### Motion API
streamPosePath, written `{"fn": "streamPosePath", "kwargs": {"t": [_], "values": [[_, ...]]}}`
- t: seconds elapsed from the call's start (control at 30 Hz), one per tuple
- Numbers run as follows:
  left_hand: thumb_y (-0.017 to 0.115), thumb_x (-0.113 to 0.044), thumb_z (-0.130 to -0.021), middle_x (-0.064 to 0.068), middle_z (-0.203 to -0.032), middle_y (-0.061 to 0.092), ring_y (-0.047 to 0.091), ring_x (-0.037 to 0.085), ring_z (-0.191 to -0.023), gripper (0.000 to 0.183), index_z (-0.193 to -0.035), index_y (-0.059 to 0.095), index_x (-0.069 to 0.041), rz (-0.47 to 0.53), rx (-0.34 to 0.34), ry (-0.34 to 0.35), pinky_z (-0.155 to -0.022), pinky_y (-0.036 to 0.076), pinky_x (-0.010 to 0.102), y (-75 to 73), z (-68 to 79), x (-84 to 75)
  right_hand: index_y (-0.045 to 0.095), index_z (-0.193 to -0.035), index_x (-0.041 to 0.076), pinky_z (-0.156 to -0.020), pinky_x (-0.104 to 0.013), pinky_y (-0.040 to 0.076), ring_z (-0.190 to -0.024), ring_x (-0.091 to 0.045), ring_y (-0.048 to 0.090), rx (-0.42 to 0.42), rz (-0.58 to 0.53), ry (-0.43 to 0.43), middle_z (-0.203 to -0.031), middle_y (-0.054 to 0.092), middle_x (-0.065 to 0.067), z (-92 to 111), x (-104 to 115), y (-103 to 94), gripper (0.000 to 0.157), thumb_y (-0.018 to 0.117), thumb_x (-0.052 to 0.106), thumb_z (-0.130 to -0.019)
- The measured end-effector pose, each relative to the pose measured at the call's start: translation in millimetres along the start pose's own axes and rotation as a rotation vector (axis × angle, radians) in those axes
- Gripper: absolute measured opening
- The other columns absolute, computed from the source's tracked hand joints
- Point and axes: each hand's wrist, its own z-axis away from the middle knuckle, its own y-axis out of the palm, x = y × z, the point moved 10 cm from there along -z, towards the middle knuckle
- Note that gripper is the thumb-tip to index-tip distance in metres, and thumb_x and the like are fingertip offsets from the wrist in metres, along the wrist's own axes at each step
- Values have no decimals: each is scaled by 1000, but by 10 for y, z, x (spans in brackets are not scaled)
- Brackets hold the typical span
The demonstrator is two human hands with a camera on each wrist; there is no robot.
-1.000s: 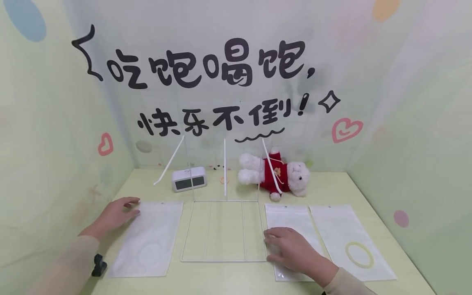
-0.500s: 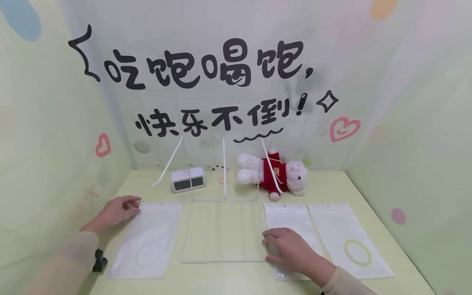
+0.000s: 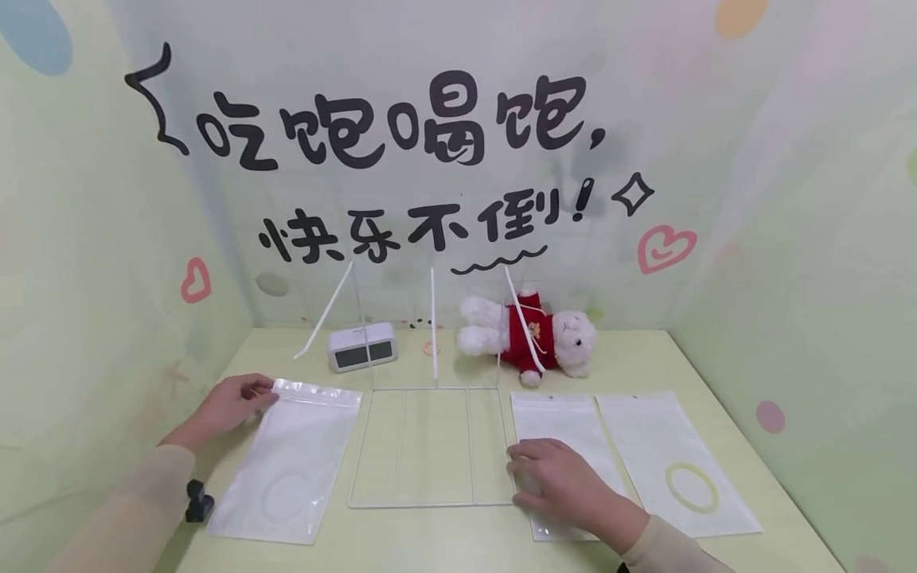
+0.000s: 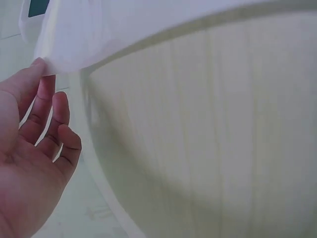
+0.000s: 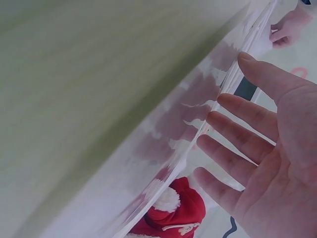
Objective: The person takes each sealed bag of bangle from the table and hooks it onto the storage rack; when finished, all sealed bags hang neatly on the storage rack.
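Observation:
My left hand (image 3: 232, 410) pinches the top left corner of a white zip bag (image 3: 294, 454) between thumb and index finger; the other fingers are loosely bent in the left wrist view. A pale ring shows through this bag, and its top edge is raised off the table. My right hand (image 3: 562, 485) rests over a second white zip bag (image 3: 566, 418), fingers extended and spread in the right wrist view. To its right lies a third white zip bag (image 3: 645, 430) with a yellow ring (image 3: 692, 487) visible inside. Between the hands stands a white wire rack (image 3: 433, 504) with three slanting prongs.
A white digital clock (image 3: 362, 347) sits behind the rack at the left. A white plush toy (image 3: 575, 342) in a red top lies on its side at the back right. Patterned cloth walls (image 3: 802, 302) enclose the table's sides and back.
My left hand has taken hold of the left bag's corner and lifted its top edge, shifting it slightly. The right hand stays in place over its bag.

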Motion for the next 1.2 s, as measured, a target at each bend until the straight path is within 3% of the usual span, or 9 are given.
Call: {"fn": "streamPosePath", "kwargs": {"t": [0.2, 0.3, 0.47, 0.6, 0.83, 1.0, 1.2], "values": [[65, -44, -101, 8, -107, 70, 59, 22, -95, 43, -121, 68, -7, 8, -33, -17, -72, 53, 24, -89, 122, -84, 77, -108, 17, -99, -44, 56, -119, -22, 66, -25, 19, -11, -125, 73, -1, 9, 13, -22, 34, 85, 38, -82], [65, -44, -101, 7, -104, 71, 60, 18, -92, 39, -118, 70, -9, 8, -84, 17, -70, 53, 23, -172, 216, -186, 77, -110, 17, -100, -45, 56, -120, -22, 66, 0, 22, 2, -127, 72, -1, 2, 5, -9, 35, 84, 38, -83], [68, -39, -100, 3, -99, 73, 61, 9, -82, 29, -111, 72, -13, 28, -160, 95, -65, 53, 22, -321, 378, -436, 77, -111, 16, -103, -46, 54, -123, -24, 65, 34, 23, 24, -128, 72, -1, 0, -6, 5, 35, 82, 38, -84], [70, -34, -99, 1, -98, 74, 63, 11, -78, 24, -111, 73, -13, 39, -203, 137, -64, 53, 21, -464, 532, -664, 77, -111, 16, -103, -46, 54, -123, -25, 65, 28, 22, 28, -127, 72, -1, 2, -3, 6, 36, 83, 37, -83], [74, -30, -97, -17, -93, 72, 61, -2, -80, 21, -110, 74, -14, 40, -298, 164, -65, 53, 16, -723, 793, -974, 77, -113, 16, -107, -46, 53, -126, -25, 64, 72, 13, 55, -130, 71, -1, -5, -20, 69, 37, 82, 39, -85], [75, -25, -97, -25, -91, 69, 61, -4, -80, 17, -108, 74, -13, 88, -343, 190, -62, 52, 16, -803, 932, -1143, 77, -111, 15, -105, -47, 54, -124, -26, 65, 64, 22, 44, -128, 72, -2, -10, -6, 46, 37, 83, 38, -83], [76, -7, -93, -28, -91, 68, 63, -5, -76, 12, -105, 74, -7, 182, -401, 294, -62, 51, 12, -921, 1076, -1383, 76, -112, 15, -107, -47, 53, -126, -27, 64, 85, 14, 54, -129, 72, -2, -23, -11, 42, 36, 83, 36, -84]]}}
